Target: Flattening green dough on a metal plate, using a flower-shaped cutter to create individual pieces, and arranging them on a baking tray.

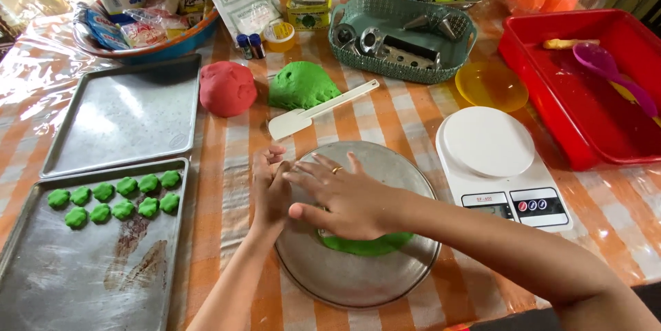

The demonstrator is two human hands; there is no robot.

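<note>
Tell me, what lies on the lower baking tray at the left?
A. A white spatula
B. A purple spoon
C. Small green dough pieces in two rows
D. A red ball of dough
C: the lower baking tray holds small green dough pieces in two rows, while the red dough ball and the white spatula lie on the tablecloth and the purple spoon lies in the red tub.

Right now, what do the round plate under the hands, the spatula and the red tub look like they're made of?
Round plate: probably metal, dull silver with soft reflections. Spatula: white, matte, likely plastic or silicone. Red tub: glossy, looks like moulded plastic.
</note>
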